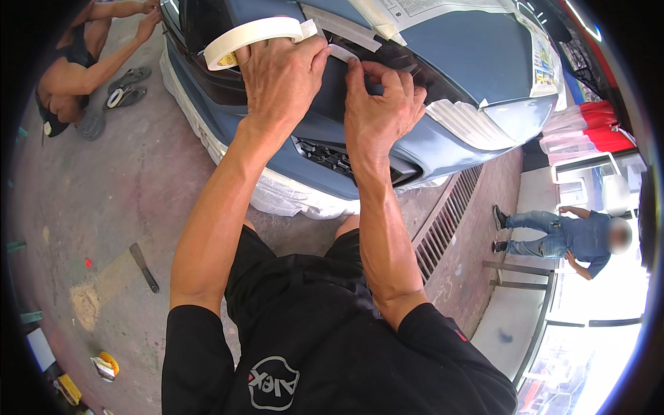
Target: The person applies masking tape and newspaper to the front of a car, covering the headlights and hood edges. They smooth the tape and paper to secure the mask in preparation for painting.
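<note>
A roll of white masking tape (252, 36) hangs at my left hand (280, 72), whose fingers close around its lower side. A short pale strip of tape (341, 53) spans from my left fingertips to my right hand (382, 104), which pinches its end. Both hands are up against the front of a blue-grey car (449, 48), over its dark glossy trim. Rows of masking tape (465, 124) cover the part to the right of my right hand. Taped newspaper (443, 8) lies over the upper body panel. My left fingertips are partly hidden behind the hand.
At the far left another person (76, 76) works at the car, beside a pair of sandals (124, 90). A scraper (144, 268) lies on the floor. A drain grate (449, 218) runs at right; farther right a person (560, 235) stands. White sheeting (294, 197) hangs under the bumper.
</note>
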Demonstrator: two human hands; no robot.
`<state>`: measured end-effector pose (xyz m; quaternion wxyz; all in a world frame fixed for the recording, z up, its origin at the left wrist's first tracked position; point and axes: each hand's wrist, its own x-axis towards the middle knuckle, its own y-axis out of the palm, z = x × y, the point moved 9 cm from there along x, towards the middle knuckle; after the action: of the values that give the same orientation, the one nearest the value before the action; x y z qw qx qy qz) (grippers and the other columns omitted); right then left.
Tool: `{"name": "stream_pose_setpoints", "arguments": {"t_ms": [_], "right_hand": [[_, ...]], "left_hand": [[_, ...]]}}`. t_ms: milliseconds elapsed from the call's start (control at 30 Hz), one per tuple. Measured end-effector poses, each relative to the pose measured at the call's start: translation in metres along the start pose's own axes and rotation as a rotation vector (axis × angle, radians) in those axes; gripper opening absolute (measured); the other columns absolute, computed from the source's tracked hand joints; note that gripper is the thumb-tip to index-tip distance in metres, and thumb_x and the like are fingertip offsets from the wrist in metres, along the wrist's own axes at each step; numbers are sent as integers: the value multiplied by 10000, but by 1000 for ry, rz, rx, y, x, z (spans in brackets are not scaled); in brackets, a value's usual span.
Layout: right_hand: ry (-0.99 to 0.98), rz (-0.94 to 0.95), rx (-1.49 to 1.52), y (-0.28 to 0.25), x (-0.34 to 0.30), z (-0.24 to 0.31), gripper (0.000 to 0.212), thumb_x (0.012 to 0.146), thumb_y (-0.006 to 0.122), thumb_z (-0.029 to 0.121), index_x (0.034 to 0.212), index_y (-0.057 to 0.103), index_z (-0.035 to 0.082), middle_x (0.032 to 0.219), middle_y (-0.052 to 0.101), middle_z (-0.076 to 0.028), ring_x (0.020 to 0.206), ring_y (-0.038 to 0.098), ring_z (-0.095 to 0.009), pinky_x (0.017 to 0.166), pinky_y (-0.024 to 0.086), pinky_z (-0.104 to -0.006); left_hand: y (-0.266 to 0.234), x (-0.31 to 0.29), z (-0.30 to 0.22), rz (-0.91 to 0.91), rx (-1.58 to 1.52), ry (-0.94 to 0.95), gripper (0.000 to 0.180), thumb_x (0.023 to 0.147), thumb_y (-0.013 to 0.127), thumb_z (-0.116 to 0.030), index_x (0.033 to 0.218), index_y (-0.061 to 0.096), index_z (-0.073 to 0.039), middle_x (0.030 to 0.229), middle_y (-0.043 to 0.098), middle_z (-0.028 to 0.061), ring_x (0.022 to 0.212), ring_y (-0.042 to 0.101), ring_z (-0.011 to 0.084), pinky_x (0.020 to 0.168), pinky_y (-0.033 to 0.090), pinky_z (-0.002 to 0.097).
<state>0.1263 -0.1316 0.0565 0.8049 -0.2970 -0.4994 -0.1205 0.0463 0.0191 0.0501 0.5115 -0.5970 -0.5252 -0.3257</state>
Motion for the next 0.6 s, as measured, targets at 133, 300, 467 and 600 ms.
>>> {"name": "stream_pose_setpoints", "arguments": {"t_ms": [133,300,467,600], "right_hand": [[-11,-4,-3,0,1,-1,183,869,940,345,920,857,190,900,722,53,990,578,-244,933,400,-426],[-10,5,1,-1,1,-4,178,873,938,343,926,859,192,904,728,55,992,578,-241,925,398,-431],[-23,-11,-6,-1,1,-7,170,878,935,344,923,857,201,895,730,61,1005,579,-242,917,394,-429],[-4,-31,-62,-5,3,-9,239,845,959,380,892,836,180,837,717,68,917,585,-216,923,386,-426]], "left_hand": [[1,1,-1,10,0,-3,110,931,850,-303,974,860,-202,806,700,97,1010,660,343,1000,378,544],[2,1,-3,21,-24,-11,108,933,850,-306,966,860,-204,778,690,94,1011,665,343,1003,377,545],[5,0,-5,10,-19,15,110,938,849,-308,964,857,-202,756,679,94,1003,664,343,989,379,540],[9,0,-6,56,-16,-14,117,939,848,-309,967,851,-196,807,687,91,996,648,340,962,380,541]]}}
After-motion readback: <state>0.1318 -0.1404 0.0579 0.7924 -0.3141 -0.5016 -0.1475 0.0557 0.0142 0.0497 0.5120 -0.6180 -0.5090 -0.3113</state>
